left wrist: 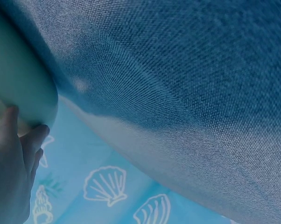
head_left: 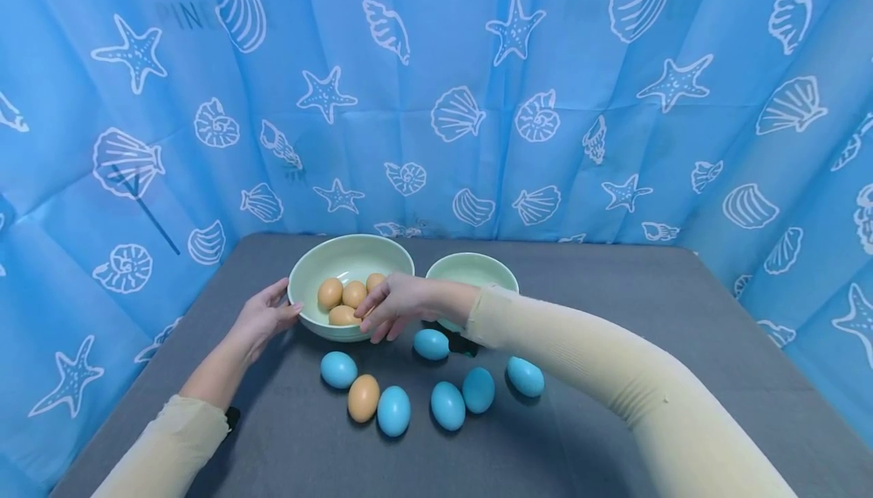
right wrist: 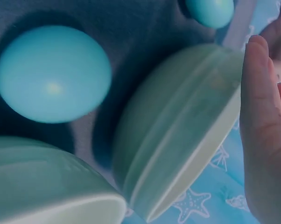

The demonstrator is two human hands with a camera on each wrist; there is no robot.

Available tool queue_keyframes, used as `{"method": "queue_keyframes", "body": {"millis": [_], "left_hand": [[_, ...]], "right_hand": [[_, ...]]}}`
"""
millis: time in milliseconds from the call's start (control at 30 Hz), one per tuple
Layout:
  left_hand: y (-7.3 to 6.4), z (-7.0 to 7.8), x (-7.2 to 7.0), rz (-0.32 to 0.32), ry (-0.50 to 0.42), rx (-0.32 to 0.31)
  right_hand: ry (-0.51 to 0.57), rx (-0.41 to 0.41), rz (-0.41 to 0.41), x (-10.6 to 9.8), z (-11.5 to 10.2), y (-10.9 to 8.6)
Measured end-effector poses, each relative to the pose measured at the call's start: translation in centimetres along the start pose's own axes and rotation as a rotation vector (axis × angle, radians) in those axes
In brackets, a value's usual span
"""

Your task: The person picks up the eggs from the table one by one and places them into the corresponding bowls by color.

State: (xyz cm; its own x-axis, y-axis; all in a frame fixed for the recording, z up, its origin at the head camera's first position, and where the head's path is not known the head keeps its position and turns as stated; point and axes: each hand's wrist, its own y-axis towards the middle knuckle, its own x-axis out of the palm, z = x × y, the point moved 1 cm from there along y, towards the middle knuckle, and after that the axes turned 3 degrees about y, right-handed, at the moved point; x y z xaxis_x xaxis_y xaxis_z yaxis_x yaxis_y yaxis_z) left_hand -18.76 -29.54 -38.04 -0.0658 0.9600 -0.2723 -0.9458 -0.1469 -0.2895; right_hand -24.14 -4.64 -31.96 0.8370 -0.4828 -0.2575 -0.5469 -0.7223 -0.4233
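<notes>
At the left rim of the larger pale green bowl (head_left: 320, 255), my left hand (head_left: 262, 316) holds its side with thumb and fingers; in the left wrist view they lie against the outer wall. Several brown eggs (head_left: 330, 294) lie inside. Across the bowl's front right edge reaches my right hand (head_left: 395, 302), fingertips right by the front brown egg (head_left: 344, 316). In the right wrist view its visible fingers (right wrist: 257, 84) are fairly straight and pass over the bowl's edge. The hand hides part of the inside.
A smaller green bowl (head_left: 474, 264) stands to the right, partly behind my right forearm. In front of the bowls lie several blue eggs (head_left: 448, 405) and one brown egg (head_left: 364, 398) on the grey tablecloth (head_left: 614, 270). A blue curtain (head_left: 436, 157) with shell prints hangs behind.
</notes>
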Motion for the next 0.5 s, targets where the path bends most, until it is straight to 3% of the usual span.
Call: {"method": "queue_keyframes", "body": {"millis": [500], "left_hand": [[-0.2, 0.2, 0.1, 0.01, 0.01, 0.019]], "right_hand": [[-0.084, 0.052, -0.047, 1.7, 2.8, 0.0]]}}
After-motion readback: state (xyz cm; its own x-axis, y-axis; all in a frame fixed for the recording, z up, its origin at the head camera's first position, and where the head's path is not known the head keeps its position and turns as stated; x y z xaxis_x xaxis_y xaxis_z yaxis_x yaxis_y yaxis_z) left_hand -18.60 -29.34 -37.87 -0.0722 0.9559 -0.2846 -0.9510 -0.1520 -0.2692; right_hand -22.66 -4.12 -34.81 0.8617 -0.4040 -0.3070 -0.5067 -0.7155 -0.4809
